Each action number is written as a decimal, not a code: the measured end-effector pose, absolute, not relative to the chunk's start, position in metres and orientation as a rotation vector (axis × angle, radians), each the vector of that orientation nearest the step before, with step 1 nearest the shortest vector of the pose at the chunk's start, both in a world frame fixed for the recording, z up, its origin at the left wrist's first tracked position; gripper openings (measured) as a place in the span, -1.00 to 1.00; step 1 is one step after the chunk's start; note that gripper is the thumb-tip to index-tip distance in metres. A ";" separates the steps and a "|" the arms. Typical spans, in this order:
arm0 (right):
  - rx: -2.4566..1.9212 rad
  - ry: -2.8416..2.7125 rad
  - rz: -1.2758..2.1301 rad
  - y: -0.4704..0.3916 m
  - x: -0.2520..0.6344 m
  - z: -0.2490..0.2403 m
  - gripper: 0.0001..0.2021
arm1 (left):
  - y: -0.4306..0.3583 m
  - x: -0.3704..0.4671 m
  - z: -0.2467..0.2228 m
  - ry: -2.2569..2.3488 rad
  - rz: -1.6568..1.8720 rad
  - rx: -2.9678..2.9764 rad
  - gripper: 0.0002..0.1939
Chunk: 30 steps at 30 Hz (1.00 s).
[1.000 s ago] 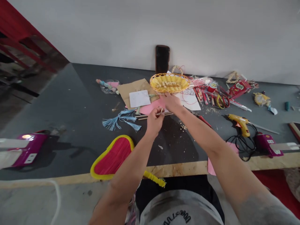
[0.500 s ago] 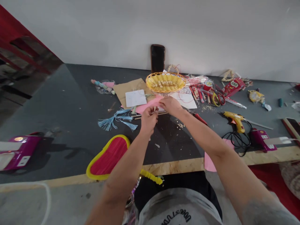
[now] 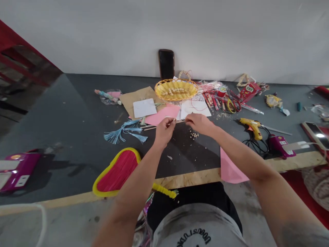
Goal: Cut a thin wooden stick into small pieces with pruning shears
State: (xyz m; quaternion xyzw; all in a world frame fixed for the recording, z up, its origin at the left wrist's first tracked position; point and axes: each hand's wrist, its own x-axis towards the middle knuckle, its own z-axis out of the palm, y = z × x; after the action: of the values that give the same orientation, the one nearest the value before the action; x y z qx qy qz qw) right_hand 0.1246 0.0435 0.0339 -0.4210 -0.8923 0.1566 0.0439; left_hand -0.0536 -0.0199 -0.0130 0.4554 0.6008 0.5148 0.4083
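Note:
My left hand (image 3: 164, 132) is closed in a pinch over the dark table, with a small pale piece (image 3: 174, 120) at its fingertips, too small to name. Just to its right, my right hand (image 3: 200, 124) has its fingers drawn together; whatever they hold, if anything, is hidden. A gap separates the two hands. Thin wooden sticks (image 3: 150, 129) lie behind and beside the left hand, near pink paper (image 3: 164, 115). Below the right hand, small pale bits (image 3: 194, 135) are scattered on the table. Beyond both hands stands a yellow woven basket (image 3: 177, 95) holding small pale pieces.
A blue tassel (image 3: 115, 134) and a red heart-like panel with yellow edging (image 3: 117, 173) lie left. To the right are scissors (image 3: 231, 106), a yellow glue gun (image 3: 253, 127) with its cord, and a purple power block (image 3: 279, 145). A phone (image 3: 166, 64) leans on the wall.
My right hand has moved right and toward me, off the pink paper and away from my left hand. My left hand keeps its pinch. The view has shifted slightly.

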 end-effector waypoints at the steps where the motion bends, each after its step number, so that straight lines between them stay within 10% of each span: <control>1: -1.284 -2.733 0.509 0.038 0.134 0.032 -0.86 | -0.021 -0.053 -0.014 1.531 1.247 1.256 -0.77; 30: -1.664 -2.481 0.164 0.014 0.212 0.000 -0.82 | -0.035 -0.039 -0.006 1.405 1.286 1.273 -0.69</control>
State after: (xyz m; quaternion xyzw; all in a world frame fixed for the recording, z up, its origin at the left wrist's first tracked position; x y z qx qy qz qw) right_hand 0.2123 0.0145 0.0003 -0.5547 -0.8269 0.0548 0.0746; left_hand -0.0394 -0.0349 -0.0061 0.5063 0.5587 0.5112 0.4125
